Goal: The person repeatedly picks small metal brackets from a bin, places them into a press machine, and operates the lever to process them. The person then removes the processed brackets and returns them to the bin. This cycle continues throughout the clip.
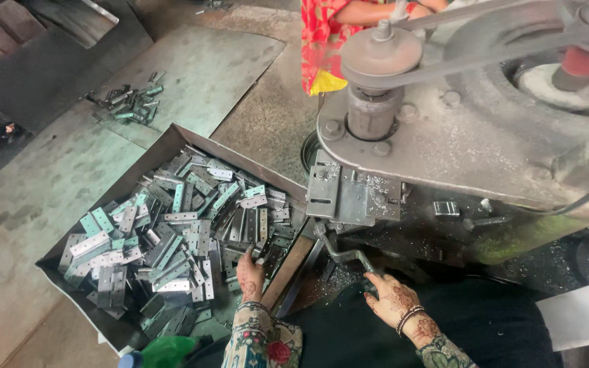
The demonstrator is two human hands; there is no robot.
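A grey press machine (458, 136) fills the upper right, with a belt-driven pulley (381, 51) on top. Behind the pulley stands a person in a red patterned garment (322, 41). Far left of the machine, a small heap of metal pieces (129, 102) lies on the floor (28, 197).
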